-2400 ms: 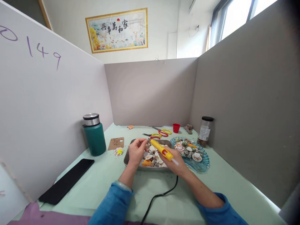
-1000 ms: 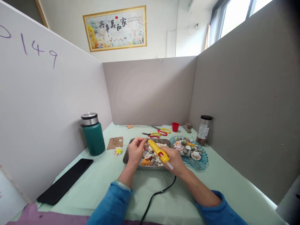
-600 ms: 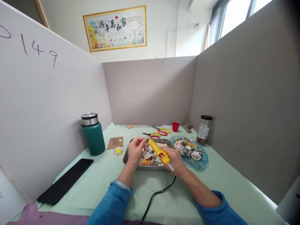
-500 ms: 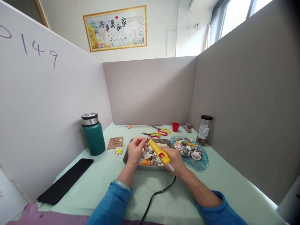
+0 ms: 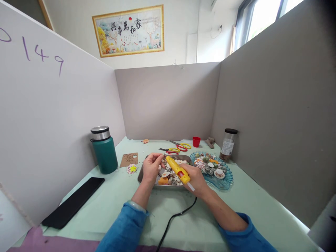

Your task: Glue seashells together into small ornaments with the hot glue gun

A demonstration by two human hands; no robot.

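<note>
My right hand point(image 5: 195, 180) grips a yellow glue gun point(image 5: 177, 169) whose nozzle points up-left toward my left fingertips. My left hand point(image 5: 151, 168) is pinched closed on a small piece I cannot make out, held just at the nozzle. Both hands hover over a metal tray point(image 5: 141, 175) filled with several seashells. The gun's black cord point(image 5: 173, 220) trails toward me across the green table.
A blue glass dish point(image 5: 228, 180) of shells sits right of the tray. Behind lie scissors point(image 5: 181, 147), a red cup point(image 5: 196, 141) and a clear jar point(image 5: 228, 142). A green flask point(image 5: 104, 150), a brown card point(image 5: 129, 159), a small yellow-centred shell piece point(image 5: 132, 169) and a black phone point(image 5: 73, 201) are on the left. Partition walls enclose three sides.
Both hands stay over the tray with the glue gun nozzle at the left fingertips; only slight shifts of the hands and view.
</note>
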